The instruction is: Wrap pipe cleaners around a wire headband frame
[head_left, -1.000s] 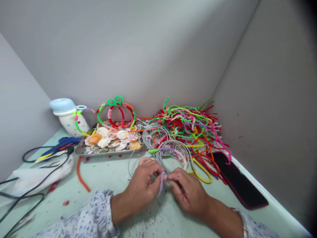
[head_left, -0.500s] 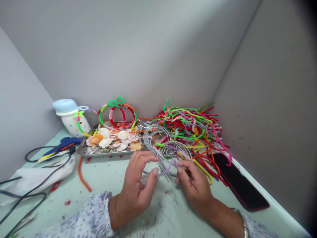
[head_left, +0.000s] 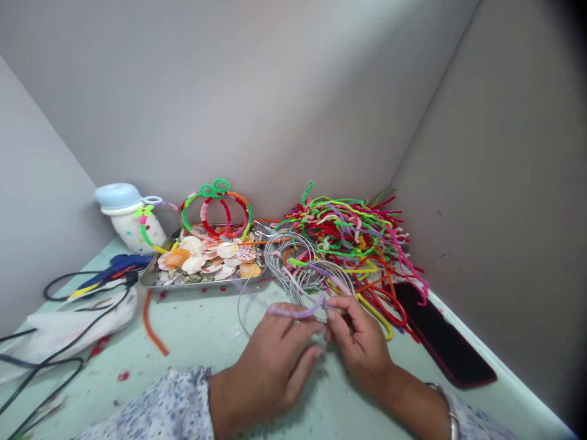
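My right hand (head_left: pixel 362 339) pinches a purple pipe cleaner (head_left: pixel 300 314) between thumb and fingertips, where the pipe cleaner has a small twist. A thin grey wire (head_left: pixel 239 305) curves up beyond my left hand; whether it joins the pinched spot is hidden. My left hand (head_left: pixel 275 360) is held palm down close to my right fingertips, its thumb and index finger apart. The purple strand's loose end stretches leftward over the left knuckles, blurred. Just behind the hands lie coils of grey wire (head_left: pixel 293 260).
A heap of coloured pipe cleaners (head_left: pixel 348 226) is at the back right, near a black phone (head_left: pixel 444 336). A metal tray (head_left: pixel 202 285) holds shells (head_left: pixel 195 264) and pipe-cleaner rings (head_left: pixel 228 214). At left are a bottle (head_left: pixel 132 220), black cables (head_left: pixel 59 354) and a plastic bag (head_left: pixel 87 321).
My left hand has turned palm down and moved right, toward my right hand. The purple strand's left end now lies above the left hand. My right hand keeps its pinch.
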A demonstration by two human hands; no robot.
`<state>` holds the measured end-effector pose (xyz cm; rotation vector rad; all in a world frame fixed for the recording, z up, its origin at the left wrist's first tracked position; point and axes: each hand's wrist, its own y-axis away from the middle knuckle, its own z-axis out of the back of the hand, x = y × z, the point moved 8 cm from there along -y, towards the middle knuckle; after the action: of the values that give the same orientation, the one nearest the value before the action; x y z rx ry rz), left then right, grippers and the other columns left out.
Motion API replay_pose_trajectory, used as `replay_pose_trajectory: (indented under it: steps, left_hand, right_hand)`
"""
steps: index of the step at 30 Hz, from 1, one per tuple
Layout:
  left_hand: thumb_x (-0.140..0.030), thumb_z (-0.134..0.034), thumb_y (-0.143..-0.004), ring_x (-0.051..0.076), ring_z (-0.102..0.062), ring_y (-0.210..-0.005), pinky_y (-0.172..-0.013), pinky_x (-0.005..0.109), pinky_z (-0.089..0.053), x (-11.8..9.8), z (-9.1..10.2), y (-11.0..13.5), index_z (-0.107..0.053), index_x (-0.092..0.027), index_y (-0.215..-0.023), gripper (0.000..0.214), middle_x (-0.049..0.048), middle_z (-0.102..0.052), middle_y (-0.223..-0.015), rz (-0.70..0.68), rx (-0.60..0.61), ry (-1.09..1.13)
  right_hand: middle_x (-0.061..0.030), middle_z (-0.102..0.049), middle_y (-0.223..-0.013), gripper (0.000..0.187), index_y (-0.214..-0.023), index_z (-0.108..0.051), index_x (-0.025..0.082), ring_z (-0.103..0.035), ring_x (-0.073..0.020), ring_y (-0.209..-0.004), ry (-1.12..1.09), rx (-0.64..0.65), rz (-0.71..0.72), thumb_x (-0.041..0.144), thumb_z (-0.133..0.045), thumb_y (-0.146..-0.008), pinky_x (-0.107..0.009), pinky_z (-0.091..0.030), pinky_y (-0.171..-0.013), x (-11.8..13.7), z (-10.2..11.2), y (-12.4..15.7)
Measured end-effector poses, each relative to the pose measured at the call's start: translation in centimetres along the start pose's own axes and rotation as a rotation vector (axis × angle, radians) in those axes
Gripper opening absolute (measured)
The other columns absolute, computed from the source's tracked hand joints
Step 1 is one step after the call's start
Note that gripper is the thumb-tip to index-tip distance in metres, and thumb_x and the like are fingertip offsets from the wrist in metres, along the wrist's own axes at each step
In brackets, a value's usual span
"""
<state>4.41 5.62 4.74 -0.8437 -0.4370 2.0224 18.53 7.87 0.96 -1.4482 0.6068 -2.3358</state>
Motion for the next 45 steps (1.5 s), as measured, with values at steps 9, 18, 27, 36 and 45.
replay_pose_trajectory:
  steps: [9,18,27,36,45]
  left_hand:
    - [-0.014,-0.057,-0.087,0.022,-0.056,-0.095,-0.081,0.036,-0.049,1.9,1.1,-0.3,-0.059,-0.019,-0.108,0.021,0.0089,-0.058,-0.102,0.097,-0.146,-0.034]
    - [-0.02,-0.051,-0.092,0.021,-0.057,-0.084,-0.075,0.035,-0.045,2.5,0.6,-0.5,-0.065,-0.019,-0.089,0.014,0.007,-0.063,-0.087,0.198,-0.095,0.033]
    - [-0.02,-0.051,-0.09,0.02,-0.053,-0.078,-0.071,0.035,-0.041,3.2,0.1,-0.8,-0.059,-0.018,-0.074,0.019,0.004,-0.059,-0.076,0.326,-0.028,0.125]
    - [-0.023,-0.054,-0.091,0.021,-0.055,-0.08,-0.073,0.035,-0.043,3.8,-0.3,-0.5,-0.061,-0.018,-0.079,0.015,0.0043,-0.061,-0.079,0.383,-0.055,0.207]
    - [-0.014,-0.052,-0.091,0.02,-0.059,-0.09,-0.079,0.035,-0.047,2.9,0.1,-0.1,-0.062,-0.019,-0.095,0.012,0.0063,-0.064,-0.094,0.198,-0.127,0.187]
  right_hand:
    - [-0.0019,-0.06,-0.078,0.013,-0.102,-0.053,0.021,-0.06,-0.0149,-0.064,0.195,0.106,0.311,0.016,-0.046,-0.092,-0.025,-0.048,-0.058,3.0,-1.0,0.2]
    - [-0.0029,-0.061,-0.079,0.015,-0.103,-0.052,0.02,-0.06,-0.0152,-0.066,0.244,0.145,0.38,0.015,-0.044,-0.092,-0.025,-0.048,-0.058,3.3,-1.5,0.5]
    - [-0.0038,-0.063,-0.081,0.015,-0.104,-0.052,0.019,-0.061,-0.0157,-0.066,0.286,0.18,0.408,0.014,-0.045,-0.093,-0.026,-0.046,-0.059,3.4,-2.0,0.9]
    - [-0.0036,-0.062,-0.08,0.015,-0.103,-0.052,0.019,-0.06,-0.0157,-0.066,0.28,0.176,0.392,0.013,-0.045,-0.092,-0.026,-0.046,-0.058,3.1,-1.9,0.8]
    - [-0.0027,-0.061,-0.08,0.014,-0.101,-0.053,0.02,-0.062,-0.0154,-0.069,0.221,0.098,0.272,0.013,-0.045,-0.092,-0.025,-0.046,-0.06,2.7,-1.1,0.3]
